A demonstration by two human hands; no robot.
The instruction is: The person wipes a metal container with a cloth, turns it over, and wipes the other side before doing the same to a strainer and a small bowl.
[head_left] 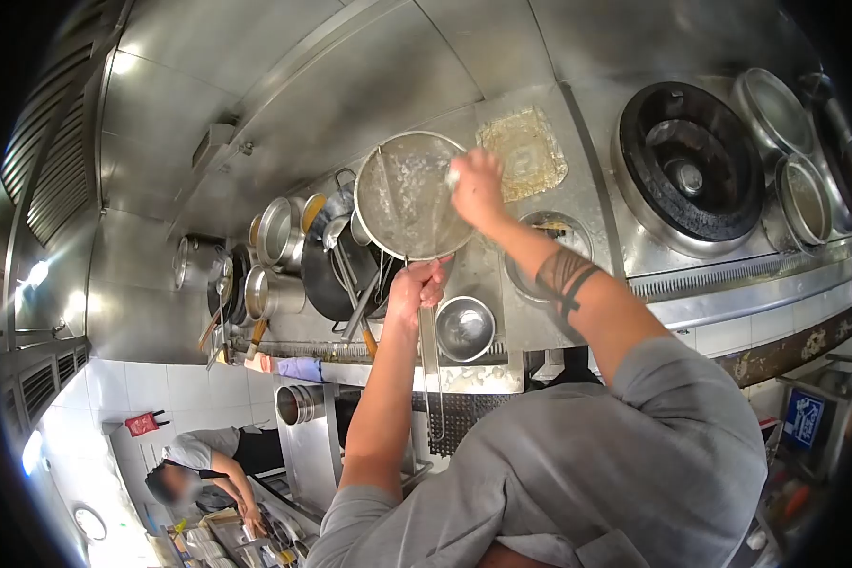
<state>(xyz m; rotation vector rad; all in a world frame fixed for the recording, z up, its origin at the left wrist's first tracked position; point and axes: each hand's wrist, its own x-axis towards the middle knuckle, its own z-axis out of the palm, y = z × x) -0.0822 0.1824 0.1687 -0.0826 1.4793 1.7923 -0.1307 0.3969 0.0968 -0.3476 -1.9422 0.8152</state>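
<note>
A large round mesh strainer [402, 194] with a metal rim is held up over the counter. My left hand [417, 292] is closed around the base of its long wire handle [430, 355], which hangs down toward me. My right hand [480, 189] is closed at the right side of the mesh, by the rim. Something small and whitish shows at its fingertips, too blurred to name. Just below the strainer a steel bowl [466, 328] sits on the counter. A flat, grimy square tray [523, 154] lies beyond my right hand.
A wok [327, 289], ladles and pots [276, 232] crowd the left side. To the right is a black wok burner [688, 161], with round metal pans [776, 109] past it. Another person [220, 459] works at the lower left.
</note>
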